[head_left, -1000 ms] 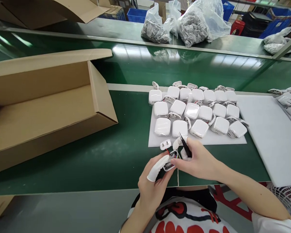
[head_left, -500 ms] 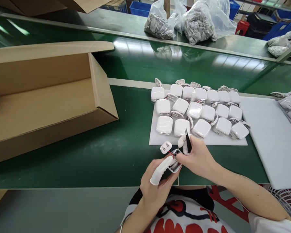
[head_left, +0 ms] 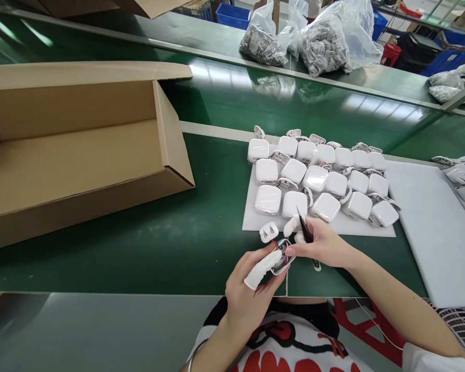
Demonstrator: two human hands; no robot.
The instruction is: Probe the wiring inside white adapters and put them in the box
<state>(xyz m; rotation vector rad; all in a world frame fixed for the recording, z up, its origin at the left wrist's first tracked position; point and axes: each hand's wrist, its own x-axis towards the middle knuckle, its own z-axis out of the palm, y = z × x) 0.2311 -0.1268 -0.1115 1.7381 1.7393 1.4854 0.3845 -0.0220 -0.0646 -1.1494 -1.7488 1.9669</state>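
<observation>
My left hand [head_left: 248,284], with a white finger cot on one finger, is closed around an opened white charger housing [head_left: 289,264]. Coloured wires and inner parts show in its open side. By a red and a black wire, a small white end cap with two plug prongs [head_left: 269,232] hangs out beyond the fingers. My right hand [head_left: 327,244] holds black tweezers [head_left: 306,232], their tips pointing up and away from the housing. The right thumb touches the housing's open edge. White cots cover some right fingertips.
Several white charger housings [head_left: 267,200] with loose end caps lie in rows on a white board [head_left: 250,219] just beyond my hands. A large open cardboard box [head_left: 174,144] stands left, a bare white board [head_left: 418,222] lies right. Bags of small grey parts [head_left: 325,49] rest on the shelf behind.
The right thumb has straightened along the housing's edge, and the tweezers have tilted so their rear end shows below the hand. More coloured wires are visible in the housing. The view has shifted slightly.
</observation>
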